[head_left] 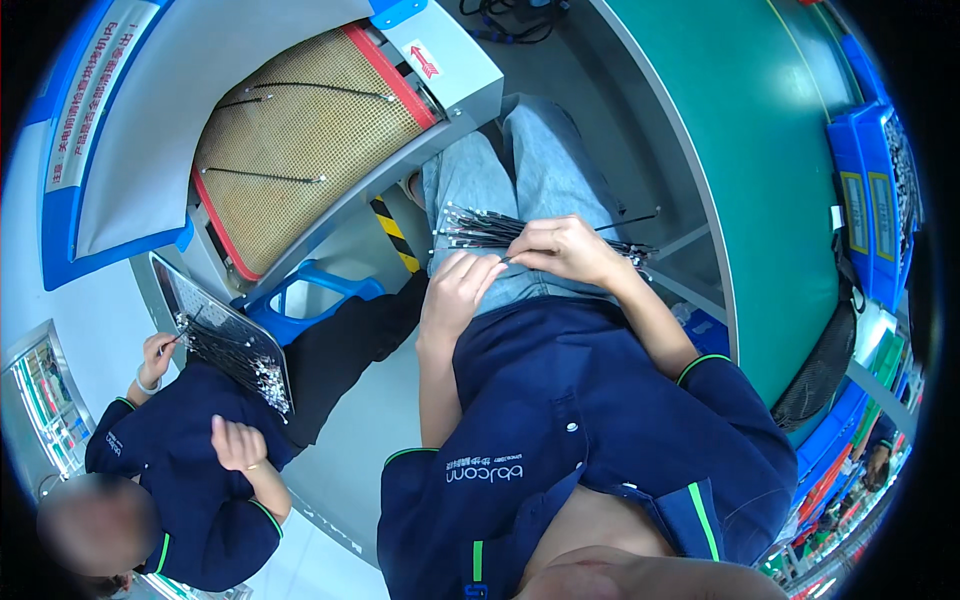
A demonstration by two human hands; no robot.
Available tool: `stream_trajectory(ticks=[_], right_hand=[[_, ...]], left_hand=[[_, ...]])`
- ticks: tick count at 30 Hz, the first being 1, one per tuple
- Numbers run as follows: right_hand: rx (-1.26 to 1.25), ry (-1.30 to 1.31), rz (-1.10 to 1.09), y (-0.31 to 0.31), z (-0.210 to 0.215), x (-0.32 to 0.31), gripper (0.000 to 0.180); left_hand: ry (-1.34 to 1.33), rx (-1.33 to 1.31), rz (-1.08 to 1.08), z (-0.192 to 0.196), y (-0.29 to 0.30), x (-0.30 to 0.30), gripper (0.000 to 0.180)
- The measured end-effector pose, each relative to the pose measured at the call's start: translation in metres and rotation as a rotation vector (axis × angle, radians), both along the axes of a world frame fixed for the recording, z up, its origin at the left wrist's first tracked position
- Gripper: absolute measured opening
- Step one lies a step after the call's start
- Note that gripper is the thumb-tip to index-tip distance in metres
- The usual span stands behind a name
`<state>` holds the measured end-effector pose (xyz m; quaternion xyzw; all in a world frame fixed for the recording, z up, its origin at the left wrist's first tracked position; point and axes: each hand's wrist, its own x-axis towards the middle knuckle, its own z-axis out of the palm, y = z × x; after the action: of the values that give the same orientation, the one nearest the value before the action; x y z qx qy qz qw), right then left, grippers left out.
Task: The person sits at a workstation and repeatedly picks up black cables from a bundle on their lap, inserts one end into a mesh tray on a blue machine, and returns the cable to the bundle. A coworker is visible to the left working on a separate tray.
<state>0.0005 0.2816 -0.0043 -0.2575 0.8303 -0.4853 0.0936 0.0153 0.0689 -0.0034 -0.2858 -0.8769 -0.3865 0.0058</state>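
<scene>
A thin black cable [507, 260] runs between my two hands over my lap. My left hand [458, 288] is closed, its thumb and fingertips pinching the cable. Close by, my right hand [572, 250] also pinches it, fingers curled over; the grip covers most of the cable's length. Across my jeans [560, 150] lies a bundle of black cables [480, 228] with small pale ends, just beyond my hands. Part of that bundle is hidden under my right hand, and its other ends stick out past the wrist.
Left, a machine's tan mesh belt [300, 130] with red edges carries a few black cables [265, 175]. A co-worker's hand [158, 355] is at a tray [275, 350] of cables. To my right curves a green tabletop [740, 150] with blue bins [870, 200].
</scene>
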Motion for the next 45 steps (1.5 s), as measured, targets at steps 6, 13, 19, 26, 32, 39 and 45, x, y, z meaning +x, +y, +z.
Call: stream_trajectory(ticks=[6, 13, 19, 26, 32, 39, 45], right_hand=[[-0.029, 0.010, 0.038, 0.000, 0.002, -0.002, 0.012], [-0.046, -0.007, -0.017, -0.002, 0.002, -0.001, 0.013], [-0.023, -0.001, -0.051, 0.004, 0.005, -0.002, 0.011], [-0.064, 0.043, -0.034, 0.003, 0.001, -0.002, 0.011], [-0.049, 0.011, -0.001, 0.008, 0.001, -0.007, 0.013], [0.178, -0.001, -0.079, 0.052, 0.007, -0.017, 0.013], [0.177, -0.052, -0.164, 0.070, 0.009, -0.016, 0.012]], left_hand=[[0.158, 0.033, 0.013, -0.003, 0.001, -0.004, 0.015], [0.117, 0.081, 0.074, -0.002, 0.005, 0.004, 0.015], [0.113, 0.124, 0.108, -0.004, 0.004, 0.003, 0.017], [0.107, 0.129, 0.100, -0.007, 0.004, 0.003, 0.018], [0.096, 0.005, 0.132, -0.001, -0.016, -0.004, 0.014], [0.059, -0.032, 0.313, -0.008, -0.064, 0.001, 0.012], [0.031, -0.058, 0.458, -0.007, -0.088, 0.008, 0.011]])
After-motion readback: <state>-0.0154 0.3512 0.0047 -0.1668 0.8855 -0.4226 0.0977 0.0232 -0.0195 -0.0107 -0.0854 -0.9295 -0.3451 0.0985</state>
